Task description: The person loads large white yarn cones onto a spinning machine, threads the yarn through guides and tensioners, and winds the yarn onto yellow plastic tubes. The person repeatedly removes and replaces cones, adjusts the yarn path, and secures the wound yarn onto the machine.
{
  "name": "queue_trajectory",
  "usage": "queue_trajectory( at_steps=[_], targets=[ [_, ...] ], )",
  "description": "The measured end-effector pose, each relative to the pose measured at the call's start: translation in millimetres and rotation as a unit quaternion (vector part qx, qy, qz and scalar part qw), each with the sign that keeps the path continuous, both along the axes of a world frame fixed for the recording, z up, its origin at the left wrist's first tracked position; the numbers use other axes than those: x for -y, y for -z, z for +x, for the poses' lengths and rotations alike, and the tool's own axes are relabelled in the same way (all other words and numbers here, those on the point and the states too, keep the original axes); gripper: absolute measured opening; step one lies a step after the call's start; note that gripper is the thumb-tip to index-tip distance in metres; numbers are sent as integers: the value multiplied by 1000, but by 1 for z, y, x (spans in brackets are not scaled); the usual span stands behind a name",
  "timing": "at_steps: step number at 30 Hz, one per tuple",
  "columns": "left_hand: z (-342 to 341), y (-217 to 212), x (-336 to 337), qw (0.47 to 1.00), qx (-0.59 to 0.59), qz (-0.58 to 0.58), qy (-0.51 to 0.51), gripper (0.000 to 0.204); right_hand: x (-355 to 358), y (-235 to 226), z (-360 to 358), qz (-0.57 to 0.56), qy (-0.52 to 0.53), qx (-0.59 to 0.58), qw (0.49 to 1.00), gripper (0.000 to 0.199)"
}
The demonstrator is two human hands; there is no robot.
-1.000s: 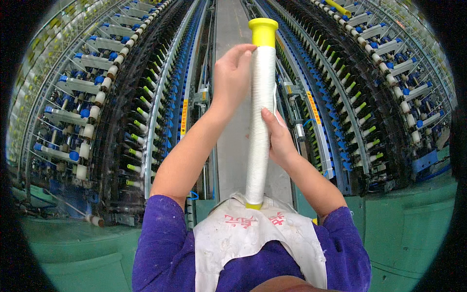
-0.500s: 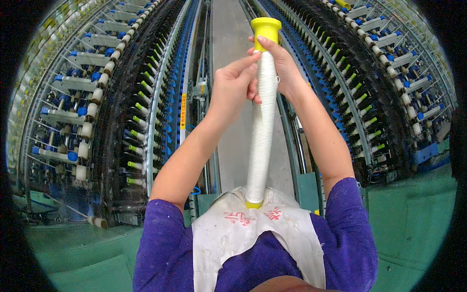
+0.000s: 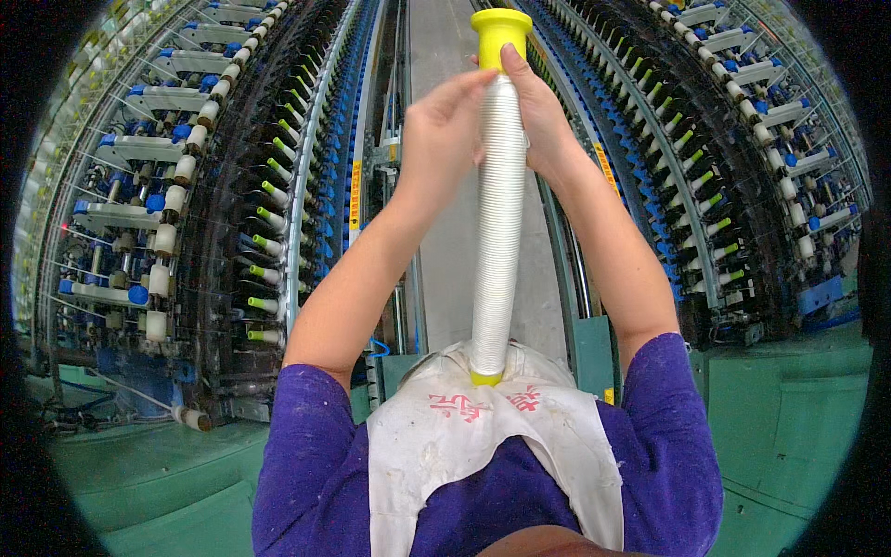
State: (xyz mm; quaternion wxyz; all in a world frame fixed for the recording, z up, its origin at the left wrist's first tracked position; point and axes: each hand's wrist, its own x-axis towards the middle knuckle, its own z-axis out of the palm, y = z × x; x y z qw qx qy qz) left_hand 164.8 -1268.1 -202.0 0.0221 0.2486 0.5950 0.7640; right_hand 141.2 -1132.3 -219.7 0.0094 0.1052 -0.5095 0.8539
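Observation:
A long bobbin (image 3: 497, 232) wound with white yarn points away from me, its yellow flanged end (image 3: 501, 42) farthest off. Its near yellow tip rests against my white apron (image 3: 422, 455). My right hand (image 3: 543, 121) grips the far end from the right side, thumb along the yellow collar and the other fingers mostly hidden behind. Opposite it, my left hand (image 3: 441, 135) is bent at the far yarn edge, thumb and forefinger drawn together by the collar. Motion blurs this hand, and whatever its fingertips pinch is too small to make out.
Long spinning machines flank me, with rows of green-tipped bobbins (image 3: 269, 218) on the left and more green-tipped bobbins (image 3: 715, 201) on the right. A grey aisle floor (image 3: 445, 278) runs between them. Green machine covers (image 3: 780, 408) stand close at both sides.
The bobbin's yellow flanged end has risen a little in view, and my right hand with it. My left hand has shifted slightly up and left and is now blurred.

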Motion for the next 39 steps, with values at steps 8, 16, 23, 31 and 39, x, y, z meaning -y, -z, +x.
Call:
queue_trajectory(
  at_steps=[8,16,23,31,39],
  targets=[
    [4,11,9,998,61,-5,35,25,8,3,7,3,24,17,1000,60],
    [12,22,12,993,105,4,60,26,4,12,2,22,42,39,998,59],
    [21,35,16,989,128,8,72,28,6,24,5,-3,31,54,998,55],
    [49,61,23,979,181,-59,77,27,2,38,13,-8,78,92,993,57],
    [56,70,17,989,127,-58,41,27,3,60,28,-20,88,82,993,61]
  ],
)
